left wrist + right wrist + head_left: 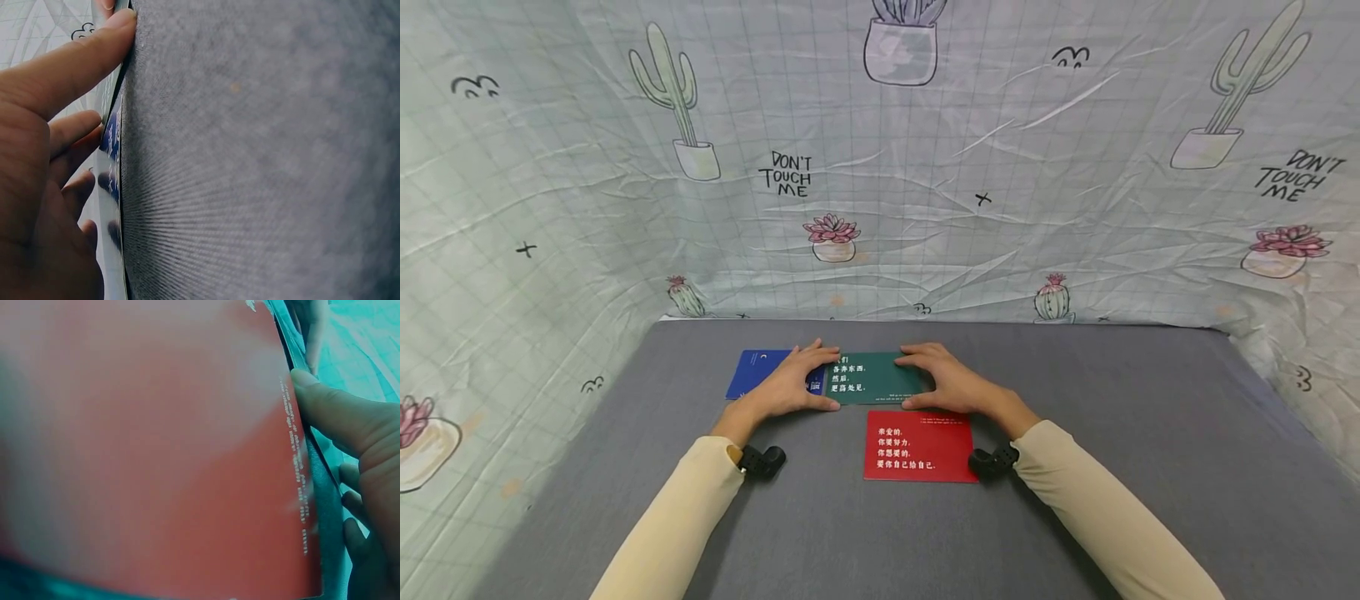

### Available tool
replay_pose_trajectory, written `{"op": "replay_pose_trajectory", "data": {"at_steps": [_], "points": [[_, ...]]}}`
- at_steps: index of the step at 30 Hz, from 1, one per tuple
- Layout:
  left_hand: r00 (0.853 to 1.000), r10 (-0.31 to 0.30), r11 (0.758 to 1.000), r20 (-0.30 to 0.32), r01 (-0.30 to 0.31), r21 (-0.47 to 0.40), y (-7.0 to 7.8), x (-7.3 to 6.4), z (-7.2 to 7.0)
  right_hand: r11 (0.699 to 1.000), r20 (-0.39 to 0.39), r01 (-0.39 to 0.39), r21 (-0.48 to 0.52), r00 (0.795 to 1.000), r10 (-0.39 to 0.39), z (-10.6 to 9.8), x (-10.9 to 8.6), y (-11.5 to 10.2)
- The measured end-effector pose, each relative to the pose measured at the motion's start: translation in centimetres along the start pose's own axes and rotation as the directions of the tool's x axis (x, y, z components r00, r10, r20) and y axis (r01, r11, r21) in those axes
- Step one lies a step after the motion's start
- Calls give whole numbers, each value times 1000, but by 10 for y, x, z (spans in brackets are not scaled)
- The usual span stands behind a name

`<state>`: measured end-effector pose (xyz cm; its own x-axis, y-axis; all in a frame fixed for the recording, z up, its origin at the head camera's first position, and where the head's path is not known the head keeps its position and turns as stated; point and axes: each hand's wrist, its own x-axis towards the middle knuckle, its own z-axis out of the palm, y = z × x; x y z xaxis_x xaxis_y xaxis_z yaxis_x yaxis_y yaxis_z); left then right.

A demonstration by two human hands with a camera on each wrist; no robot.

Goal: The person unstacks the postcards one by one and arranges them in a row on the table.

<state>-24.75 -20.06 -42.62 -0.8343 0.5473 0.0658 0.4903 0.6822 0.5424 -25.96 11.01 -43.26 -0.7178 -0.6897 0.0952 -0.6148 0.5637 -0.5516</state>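
A green card (880, 380) with white lettering lies between the two hands in the head view. My left hand (790, 382) holds its left end, thumb at the near edge and fingers at the far edge. Its right end is held the same way by my right hand (953, 383). Below the left hand lies a blue card (751, 373), partly covered by that hand; in the left wrist view the green card's end overlaps it slightly. A red card (917, 446) lies flat nearer the body, its upper right corner close under the right hand.
A grey cloth-like surface (820, 517) spreads under the cards. Behind and to the left rises a pale curtain (887, 275) printed with cacti and lettering. Each wrist wears a black band, and the right one (992, 460) overlaps the red card's edge in the head view.
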Motion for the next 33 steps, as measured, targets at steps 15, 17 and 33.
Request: {"op": "replay_pose_trajectory", "data": {"at_steps": [15,17,33], "points": [[1000,12,1000,7,-12,3,-1,0,0,1000,-7,2,6,1000,-2,0,-2,-1],[1000,12,1000,7,-12,0,-1,0,-1,1000,-4,1,-7,1000,-1,0,-2,0],[999,29,999,-23,-29,-13,12,-1,-2,1000,-46,13,14,999,-12,-9,-9,-1]]}}
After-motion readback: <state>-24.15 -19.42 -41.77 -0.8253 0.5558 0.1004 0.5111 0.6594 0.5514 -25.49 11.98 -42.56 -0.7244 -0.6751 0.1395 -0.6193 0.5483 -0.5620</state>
